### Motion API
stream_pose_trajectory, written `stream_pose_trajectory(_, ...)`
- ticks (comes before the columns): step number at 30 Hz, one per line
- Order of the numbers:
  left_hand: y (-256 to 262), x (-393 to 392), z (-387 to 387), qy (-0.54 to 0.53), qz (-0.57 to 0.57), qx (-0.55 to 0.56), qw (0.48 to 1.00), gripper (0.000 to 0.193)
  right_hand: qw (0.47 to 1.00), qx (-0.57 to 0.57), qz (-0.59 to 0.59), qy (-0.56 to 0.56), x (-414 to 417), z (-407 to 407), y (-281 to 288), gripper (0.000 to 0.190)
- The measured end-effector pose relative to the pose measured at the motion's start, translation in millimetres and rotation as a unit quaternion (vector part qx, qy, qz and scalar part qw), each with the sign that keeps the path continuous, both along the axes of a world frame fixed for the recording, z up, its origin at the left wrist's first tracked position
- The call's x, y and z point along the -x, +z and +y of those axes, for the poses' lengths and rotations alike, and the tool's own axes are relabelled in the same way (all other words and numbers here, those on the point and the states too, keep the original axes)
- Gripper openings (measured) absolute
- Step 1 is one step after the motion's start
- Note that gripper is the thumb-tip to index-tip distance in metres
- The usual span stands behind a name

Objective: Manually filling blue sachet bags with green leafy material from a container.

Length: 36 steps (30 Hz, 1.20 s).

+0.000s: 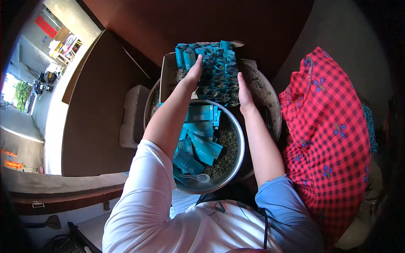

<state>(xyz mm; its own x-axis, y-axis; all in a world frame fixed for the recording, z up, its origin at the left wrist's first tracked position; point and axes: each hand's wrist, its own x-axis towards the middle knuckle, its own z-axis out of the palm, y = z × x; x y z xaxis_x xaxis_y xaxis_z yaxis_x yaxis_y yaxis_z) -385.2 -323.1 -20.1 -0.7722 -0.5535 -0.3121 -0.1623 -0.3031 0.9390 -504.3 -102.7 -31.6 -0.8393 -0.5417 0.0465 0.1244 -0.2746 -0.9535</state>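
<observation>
Many teal packets (218,68) stand upright in tight rows in a shallow cardboard box (167,74); the nearer ones are open at the top with dried leaves showing. My left hand (193,75) reaches among the rows at their left side, thumb up, its fingers hidden. Along the right side of the rows lies my right hand (245,95), held flat with most fingers out of sight. Whether either hand grips packets is unclear. Below them, a metal bowl (241,147) holds loose dried leaves (226,155), several flat teal packets (204,147) and a clear plastic spoon (199,177).
A large round tray (276,104) with scattered leaves lies under the box and bowl. At left stand a big cardboard sheet (91,110) and a foam box (129,123). Red checked cloth (326,136) bulges at right. A brown panel (196,22) rises behind.
</observation>
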Motion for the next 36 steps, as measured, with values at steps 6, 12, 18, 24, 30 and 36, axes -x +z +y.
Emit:
stream_pose_trajectory(6, 27.6, 0.6, 40.1, 0.086, 0.013, -0.035, 0.996, 0.113, 1.0, 0.006, -0.005, -0.012, 8.4, 11.5, -7.2, 0.082)
stream_pose_trajectory(12, 19.9, -8.1, 29.4, 0.101, 0.017, -0.072, 0.992, 0.112, 1.0, 0.021, -0.006, -0.003, 6.8, 13.4, -3.7, 0.083)
stream_pose_trajectory(18, 15.4, -23.2, 12.6, 0.132, 0.042, -0.055, 0.989, 0.11, 0.999, 0.032, -0.016, 0.014, 2.1, 30.6, -3.3, 0.083)
stream_pose_trajectory(24, 78.5, -97.1, 63.1, 0.15, 0.223, 0.071, 0.961, 0.086, 0.999, -0.001, 0.035, 0.026, -41.4, 67.3, 10.9, 0.06)
stream_pose_trajectory(30, 96.1, -271.1, 157.2, 0.211, 0.148, 0.189, 0.947, 0.057, 0.971, -0.065, 0.181, 0.14, -139.0, 108.8, 52.0, 0.024)
stream_pose_trajectory(36, 72.3, -326.6, 247.3, 0.041, -0.139, 0.412, 0.899, 0.021, 0.775, -0.364, 0.369, 0.362, -205.4, 158.9, 63.1, 0.021)
